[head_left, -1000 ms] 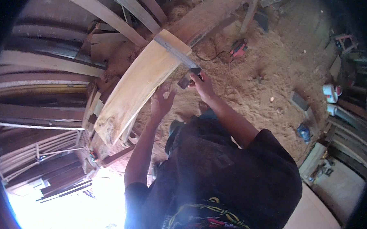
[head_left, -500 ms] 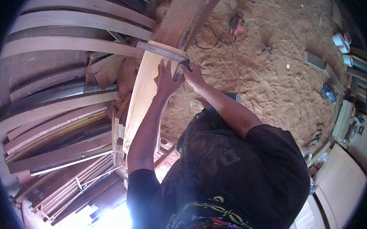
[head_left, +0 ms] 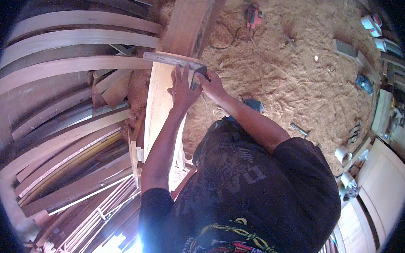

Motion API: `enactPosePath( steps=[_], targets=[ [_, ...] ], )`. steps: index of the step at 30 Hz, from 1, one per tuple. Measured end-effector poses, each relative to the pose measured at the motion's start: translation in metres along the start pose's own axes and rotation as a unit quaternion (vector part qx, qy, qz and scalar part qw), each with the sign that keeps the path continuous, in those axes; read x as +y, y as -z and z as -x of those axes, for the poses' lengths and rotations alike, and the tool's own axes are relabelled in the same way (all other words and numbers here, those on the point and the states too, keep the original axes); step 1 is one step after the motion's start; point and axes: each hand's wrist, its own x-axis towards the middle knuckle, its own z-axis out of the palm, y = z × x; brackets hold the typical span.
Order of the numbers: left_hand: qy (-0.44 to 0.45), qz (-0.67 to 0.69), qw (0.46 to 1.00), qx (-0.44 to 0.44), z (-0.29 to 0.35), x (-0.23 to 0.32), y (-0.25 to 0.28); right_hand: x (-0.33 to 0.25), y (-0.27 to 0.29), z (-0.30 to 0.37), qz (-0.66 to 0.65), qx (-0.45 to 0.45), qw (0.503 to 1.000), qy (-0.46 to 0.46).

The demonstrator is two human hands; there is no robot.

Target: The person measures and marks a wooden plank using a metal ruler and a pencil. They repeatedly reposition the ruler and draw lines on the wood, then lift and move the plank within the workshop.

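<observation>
A pale wooden board (head_left: pixel 156 103) lies lengthwise in front of me. Across its far end rests the metal blade of a try square (head_left: pixel 165 60), its dark stock at the board's right edge. My right hand (head_left: pixel 213 89) is closed around that stock, thumb on top. Flat on the board, with fingers spread, my left hand (head_left: pixel 183 93) has its fingertips against the blade's near edge. The palm side of both hands is hidden.
A broad brown plank (head_left: pixel 187 25) extends beyond the square. Several boards (head_left: pixel 81 40) are stacked at left. On the sawdust floor lie a red power tool (head_left: pixel 254 18) with a cord, a hammer (head_left: pixel 299 130) and a blue object (head_left: pixel 364 84). White containers (head_left: pixel 370 25) stand far right.
The view has shifted slightly, and the hammer now shows beside my right sleeve. The square stays across the board, with both hands in nearly the same grip and place.
</observation>
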Motion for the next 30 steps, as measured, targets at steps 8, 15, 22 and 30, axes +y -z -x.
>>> enactPosePath(
  steps=[8, 15, 22, 30],
  targets=[
    [0.003, -0.011, 1.0, -0.018, -0.001, 0.005, 0.012, 0.0, -0.001, 0.002, 0.006, 0.01, 1.0, -0.021],
    [0.035, -0.021, 0.999, -0.016, -0.008, 0.01, 0.019, 0.017, -0.002, -0.004, 0.006, 0.009, 1.0, -0.018],
    [0.068, -0.015, 0.997, -0.045, -0.011, 0.016, 0.027, 0.016, 0.041, -0.019, -0.027, 0.009, 0.995, 0.096],
    [0.093, -0.007, 0.992, -0.084, -0.01, 0.025, 0.043, -0.109, 0.048, -0.066, 0.113, -0.106, 0.974, 0.165]
  ],
)
